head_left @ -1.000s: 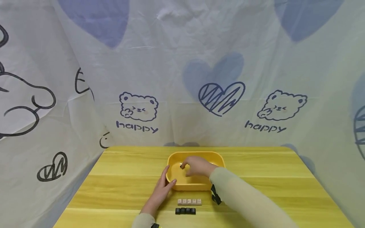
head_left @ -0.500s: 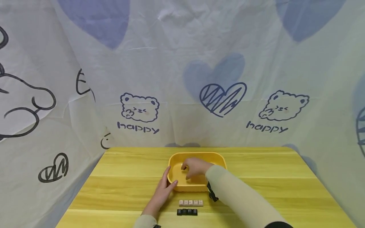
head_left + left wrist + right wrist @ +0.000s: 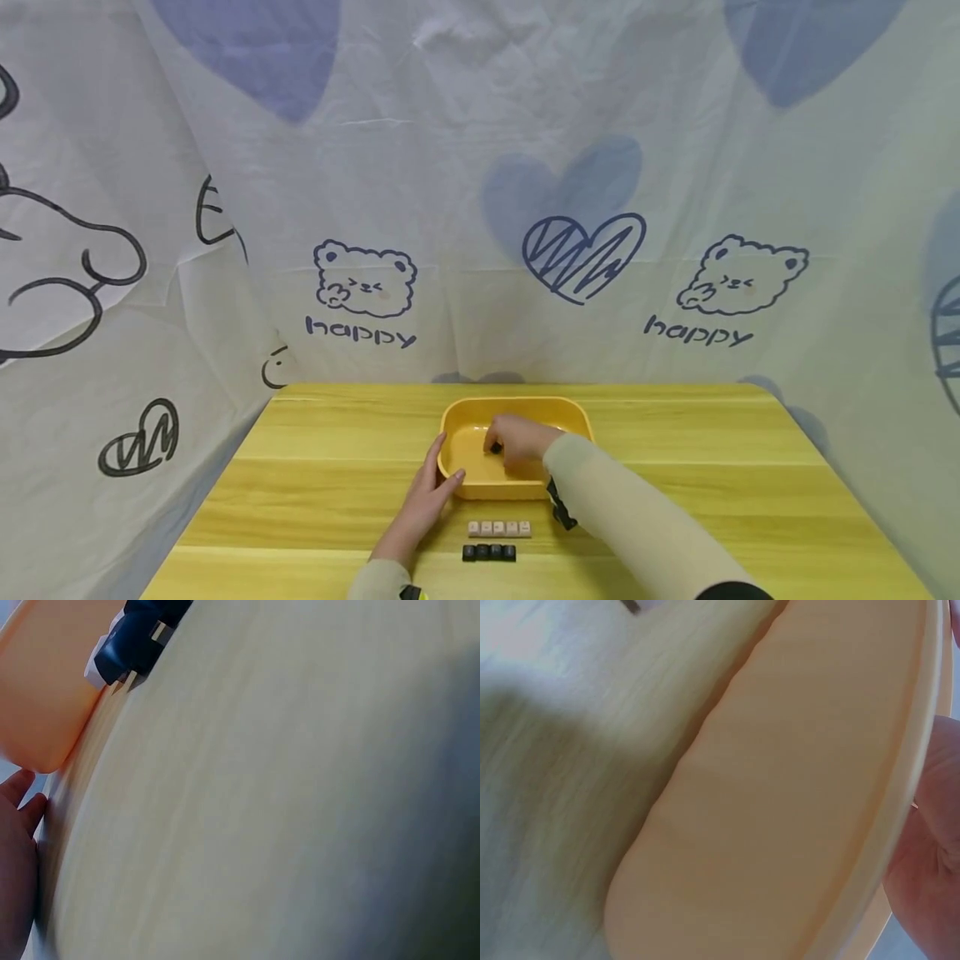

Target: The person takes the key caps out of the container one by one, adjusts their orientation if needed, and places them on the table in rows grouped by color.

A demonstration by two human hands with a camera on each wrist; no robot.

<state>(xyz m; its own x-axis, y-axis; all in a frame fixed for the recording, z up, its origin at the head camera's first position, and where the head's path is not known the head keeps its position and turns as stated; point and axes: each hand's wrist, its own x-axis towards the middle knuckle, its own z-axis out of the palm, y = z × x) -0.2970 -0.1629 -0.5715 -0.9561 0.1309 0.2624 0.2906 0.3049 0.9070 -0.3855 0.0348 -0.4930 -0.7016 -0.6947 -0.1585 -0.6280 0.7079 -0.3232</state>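
Note:
In the head view my right hand (image 3: 519, 439) reaches down into a yellow plastic tray (image 3: 495, 492). Its thumb and fingers pinch a small black keycap (image 3: 496, 447) just above the tray's floor; most of the keycap is hidden by the fingers. My left hand (image 3: 426, 493) lies against the tray's near left corner, fingers spread straight along the outer wall and thumb at the front rim. In the right wrist view, the right hand (image 3: 934, 847) shows only partly behind the tray's rim. The left wrist view catches fingers (image 3: 30, 810) beside the tray wall.
Between the arms, in front of the tray, a row of several white keycaps (image 3: 498, 529) lies on the yellow wooden table (image 3: 337, 467). A row of several black keycaps (image 3: 489, 553) lies nearer. A printed white cloth (image 3: 480, 167) hangs behind the table.
The right hand has shifted slightly to the right inside the tray, and its fingers have drawn closer together around the black keycap. The left hand and both keycap rows stay where they were.

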